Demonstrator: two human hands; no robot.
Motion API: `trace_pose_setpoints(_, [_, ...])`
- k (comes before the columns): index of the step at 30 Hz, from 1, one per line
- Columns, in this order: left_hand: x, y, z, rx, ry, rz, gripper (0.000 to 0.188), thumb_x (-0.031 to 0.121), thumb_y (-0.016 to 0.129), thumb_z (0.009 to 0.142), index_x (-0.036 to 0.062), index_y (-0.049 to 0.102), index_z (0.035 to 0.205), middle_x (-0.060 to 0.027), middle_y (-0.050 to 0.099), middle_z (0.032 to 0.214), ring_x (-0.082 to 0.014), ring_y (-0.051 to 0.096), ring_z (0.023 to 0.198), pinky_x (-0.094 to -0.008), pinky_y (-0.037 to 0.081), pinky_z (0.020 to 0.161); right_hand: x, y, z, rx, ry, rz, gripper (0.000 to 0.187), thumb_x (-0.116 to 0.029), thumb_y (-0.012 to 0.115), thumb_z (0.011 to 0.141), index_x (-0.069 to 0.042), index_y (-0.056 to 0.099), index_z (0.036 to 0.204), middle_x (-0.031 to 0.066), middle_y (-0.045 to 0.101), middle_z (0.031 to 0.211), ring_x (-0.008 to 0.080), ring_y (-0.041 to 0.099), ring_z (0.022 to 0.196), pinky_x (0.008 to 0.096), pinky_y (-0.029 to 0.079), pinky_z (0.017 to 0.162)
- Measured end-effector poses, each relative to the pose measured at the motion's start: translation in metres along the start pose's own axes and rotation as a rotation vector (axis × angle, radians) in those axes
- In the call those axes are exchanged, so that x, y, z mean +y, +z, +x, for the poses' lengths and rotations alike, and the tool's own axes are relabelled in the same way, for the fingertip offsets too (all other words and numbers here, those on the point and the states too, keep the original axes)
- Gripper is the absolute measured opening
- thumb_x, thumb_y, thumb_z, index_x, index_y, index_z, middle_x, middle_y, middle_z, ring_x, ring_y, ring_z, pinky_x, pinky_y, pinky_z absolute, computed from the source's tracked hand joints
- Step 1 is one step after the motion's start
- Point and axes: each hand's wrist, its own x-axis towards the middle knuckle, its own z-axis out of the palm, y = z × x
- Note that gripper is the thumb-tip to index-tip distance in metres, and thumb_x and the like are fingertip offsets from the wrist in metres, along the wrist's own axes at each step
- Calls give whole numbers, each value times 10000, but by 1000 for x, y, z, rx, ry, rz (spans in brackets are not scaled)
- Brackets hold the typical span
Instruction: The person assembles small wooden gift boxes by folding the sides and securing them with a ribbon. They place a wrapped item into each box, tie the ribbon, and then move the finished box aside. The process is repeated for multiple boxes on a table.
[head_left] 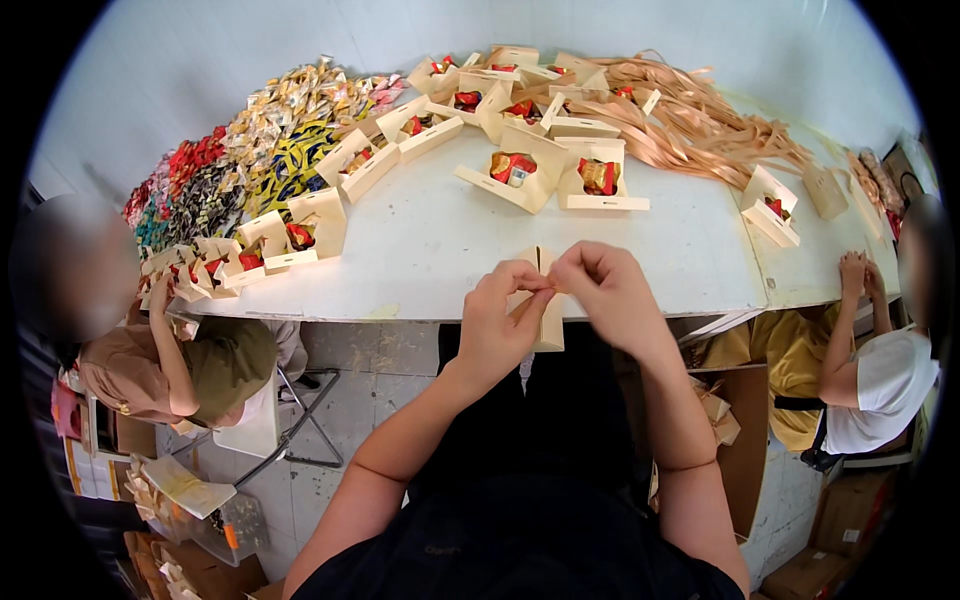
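Head view: one cream box, long axis pointing forward, sits between the left hand and right hand, at the near edge of the table. Both hands' fingertips are pinched together; I cannot tell on what. Nearest beyond: two open boxes. Bare tabletop flanks both hands.

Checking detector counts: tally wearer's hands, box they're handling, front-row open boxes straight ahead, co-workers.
Left hand, right hand: 2
Handled box: 1
Left open box, right open box: 2
Left co-worker, right co-worker: 2
Total: 7
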Motion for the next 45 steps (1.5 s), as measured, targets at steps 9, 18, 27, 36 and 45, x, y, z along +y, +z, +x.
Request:
trace_pose_setpoints(9, [-9,-17,15,-68,-573,-684,165,6,751,1021,7,675,1168,-72,810,1042,-100,729,913,-240,559,796,25,20,-34,179,0,-170,168,-121,792,984,39,795,1035,113,750,763,128,662,624,292,538,617])
trace_pose_setpoints(18, [-6,-11,4,-117,-159,-81,129,49,716,1063,-14,730,1174,-62,786,1019,-93,721,917,-245,588,810,53,29,-16,211,-284,-172,153,-74,777,974,10,786,1101,106,747,880,130,668,688,293,536,638])
trace_pose_setpoints(27, [-9,-9,7,-56,-469,-519,217,44,803,1008,-52,790,1202,-125,759,1167,-158,736,1031,-268,590,905,56,39,-11,307,-271,-132,106,-63,790,961,9,734,1015,73,708,839,126,639,694,292,536,654])
trace_pose_setpoints(36, [-26,-11,2,-118,-563,-675,117,56,780,1030,-27,814,1106,-55,778,984,-109,687,916,-265,552,862,59,35,-15,225,-222,25,115,-60,791,999,-4,721,1072,-13,697,894,55,591,779,243,516,742])
trace_pose_setpoints(45, [-33,-5,-6,97,-440,-524,140,80,666,1107,-27,755,1126,-77,771,1054,-139,706,955,-308,589,898,71,15,-45,438,-267,32,113,-55,761,1023,29,706,972,57,721,873,103,650,839,270,539,821])
